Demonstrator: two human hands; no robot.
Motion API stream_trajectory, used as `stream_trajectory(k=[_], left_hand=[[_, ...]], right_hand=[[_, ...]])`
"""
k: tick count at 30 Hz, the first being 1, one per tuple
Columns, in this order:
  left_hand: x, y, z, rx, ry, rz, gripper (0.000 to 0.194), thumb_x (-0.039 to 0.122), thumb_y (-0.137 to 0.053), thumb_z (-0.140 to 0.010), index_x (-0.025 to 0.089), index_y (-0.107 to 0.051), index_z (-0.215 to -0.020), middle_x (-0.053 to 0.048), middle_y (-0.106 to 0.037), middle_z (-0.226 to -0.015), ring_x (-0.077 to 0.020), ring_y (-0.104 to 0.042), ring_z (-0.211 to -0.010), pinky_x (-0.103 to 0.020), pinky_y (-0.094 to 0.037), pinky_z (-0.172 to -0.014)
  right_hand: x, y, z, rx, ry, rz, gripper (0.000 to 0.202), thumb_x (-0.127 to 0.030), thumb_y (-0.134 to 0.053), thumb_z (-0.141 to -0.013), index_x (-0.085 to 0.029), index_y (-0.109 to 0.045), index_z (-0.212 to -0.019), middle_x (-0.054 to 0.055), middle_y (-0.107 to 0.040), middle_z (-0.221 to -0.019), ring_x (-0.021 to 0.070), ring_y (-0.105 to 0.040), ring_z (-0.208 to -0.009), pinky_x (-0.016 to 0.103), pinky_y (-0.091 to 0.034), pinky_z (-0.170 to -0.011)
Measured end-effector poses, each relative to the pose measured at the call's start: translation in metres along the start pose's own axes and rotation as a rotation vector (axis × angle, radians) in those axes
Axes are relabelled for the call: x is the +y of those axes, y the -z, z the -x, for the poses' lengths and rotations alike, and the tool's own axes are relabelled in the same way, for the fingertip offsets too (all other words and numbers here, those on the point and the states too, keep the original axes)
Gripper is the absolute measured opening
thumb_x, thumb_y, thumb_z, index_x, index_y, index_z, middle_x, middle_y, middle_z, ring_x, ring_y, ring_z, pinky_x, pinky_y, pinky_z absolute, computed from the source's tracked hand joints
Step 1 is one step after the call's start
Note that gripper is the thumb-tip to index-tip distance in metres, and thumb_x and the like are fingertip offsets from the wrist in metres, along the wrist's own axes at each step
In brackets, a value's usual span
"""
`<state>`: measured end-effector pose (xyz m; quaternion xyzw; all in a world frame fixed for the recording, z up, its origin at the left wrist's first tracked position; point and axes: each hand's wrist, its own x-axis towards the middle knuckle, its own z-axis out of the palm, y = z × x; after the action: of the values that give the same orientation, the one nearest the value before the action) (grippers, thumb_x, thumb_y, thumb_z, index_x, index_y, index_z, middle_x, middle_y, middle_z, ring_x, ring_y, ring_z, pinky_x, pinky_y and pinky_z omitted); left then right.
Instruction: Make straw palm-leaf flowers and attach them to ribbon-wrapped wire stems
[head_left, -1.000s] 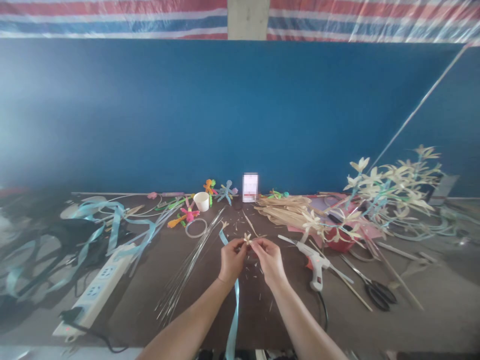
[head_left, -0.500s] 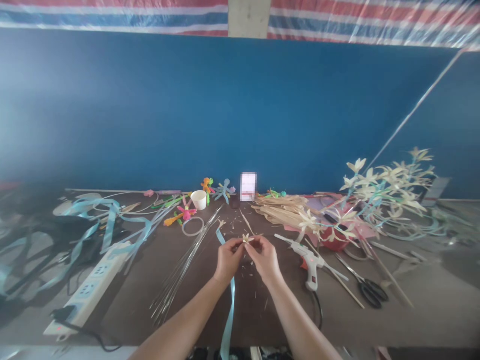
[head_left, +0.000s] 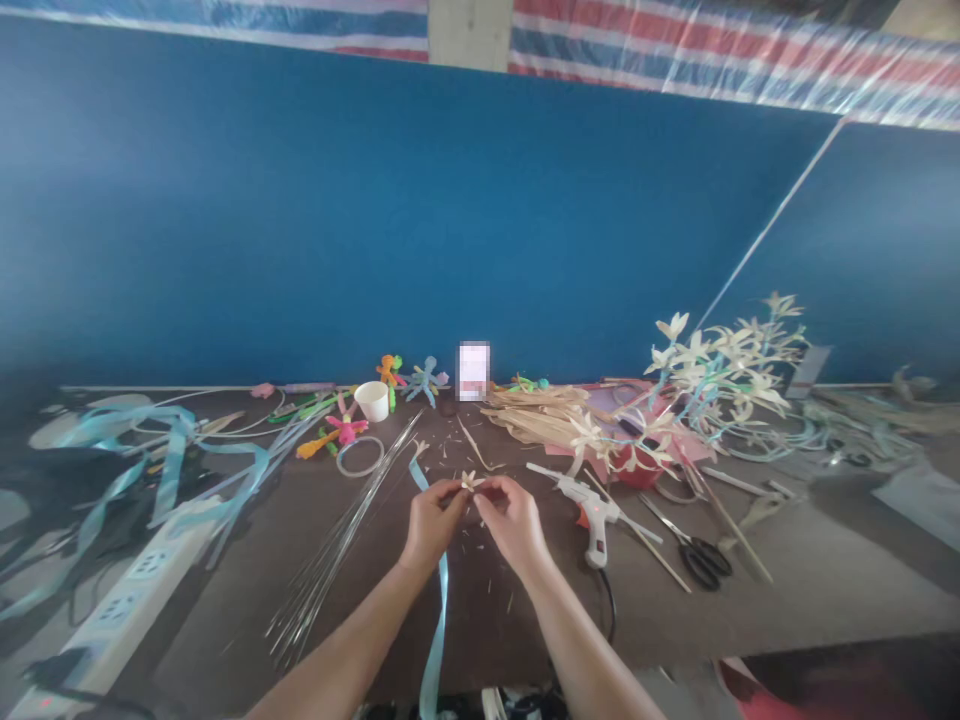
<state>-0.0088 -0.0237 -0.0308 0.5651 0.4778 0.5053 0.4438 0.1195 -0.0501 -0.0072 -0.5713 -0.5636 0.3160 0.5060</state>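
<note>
The small flower is held between the two hands, above the middle of the bench. The left hand pinches it from one side; the right hand has thumb and forefinger brought together at its other side. The fingertips of both hands nearly meet, and the remaining fingers are curled in. Pale scraps lie on the bench below.

A blue ribbon passes behind the left hand and runs down to the near edge. Left of it lies a loose bundle of wires, then a power strip with a black plug seated at its near end.

Two containers are noted. The white cup stands upright, mouth up, at the back left; its contents cannot be seen. A pink doll and a clear ring lie near it. The red pot, on the right, is partly covered by white flowers; whether their stems stand in it cannot be told.

The glue gun lies on its side right of the right hand, with scissors farther right, blades partly apart. Dry husks are heaped behind. A lit screen, blurred, stands upright against the blue wall.
</note>
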Motion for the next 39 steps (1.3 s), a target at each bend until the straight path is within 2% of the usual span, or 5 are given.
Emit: stream_trajectory(k=[5,9,17,28,39], left_hand=[[-0.001,0.013,0.000,0.070,0.145,0.123,0.026,0.033,-0.059,-0.065,0.013,-0.064,-0.080,-0.008,-0.065,-0.077,-0.0188,-0.060,-0.069,-0.025,-0.047,-0.054],[-0.001,0.020,0.002,0.083,0.181,0.192,0.026,0.032,-0.061,-0.063,0.012,-0.062,-0.080,-0.010,-0.065,-0.080,-0.0186,-0.060,-0.070,-0.024,-0.046,-0.054],[0.004,0.017,0.013,0.068,0.235,0.230,0.025,0.032,-0.062,-0.063,0.012,-0.062,-0.078,-0.009,-0.065,-0.081,-0.0166,-0.059,-0.067,-0.024,-0.045,-0.053],[0.001,0.035,0.020,0.116,0.318,0.302,0.027,0.032,-0.064,-0.060,0.013,-0.062,-0.079,-0.009,-0.064,-0.081,-0.0156,-0.058,-0.066,-0.023,-0.044,-0.052],[0.010,0.038,0.031,0.102,0.329,0.361,0.021,0.031,-0.061,-0.064,0.013,-0.061,-0.074,-0.005,-0.062,-0.073,-0.0113,-0.054,-0.060,-0.019,-0.041,-0.049]], right_hand=[[0.024,0.072,0.017,0.260,-0.177,0.683,0.036,-0.050,-0.045,-0.069,-0.019,-0.051,-0.087,0.004,-0.058,-0.072,0.0192,-0.056,-0.065,0.030,-0.040,-0.059],[0.054,0.115,0.027,0.227,-0.466,0.986,0.047,-0.060,-0.038,-0.067,-0.019,-0.047,-0.087,0.007,-0.059,-0.077,0.0241,-0.058,-0.071,0.032,-0.039,-0.058],[0.081,0.113,0.027,0.096,-0.601,0.983,0.044,-0.053,-0.042,-0.067,-0.017,-0.047,-0.094,0.010,-0.063,-0.079,0.0273,-0.059,-0.075,0.034,-0.040,-0.061],[0.055,0.120,0.049,0.240,-0.415,0.453,0.038,-0.048,-0.051,-0.065,-0.016,-0.053,-0.086,0.004,-0.061,-0.067,0.0194,-0.057,-0.062,0.026,-0.040,-0.055],[0.004,0.050,0.032,-0.038,-0.421,-0.577,0.022,-0.037,-0.057,-0.070,-0.016,-0.055,-0.077,-0.005,-0.046,-0.053,0.0051,-0.037,-0.041,0.017,-0.029,-0.038]])
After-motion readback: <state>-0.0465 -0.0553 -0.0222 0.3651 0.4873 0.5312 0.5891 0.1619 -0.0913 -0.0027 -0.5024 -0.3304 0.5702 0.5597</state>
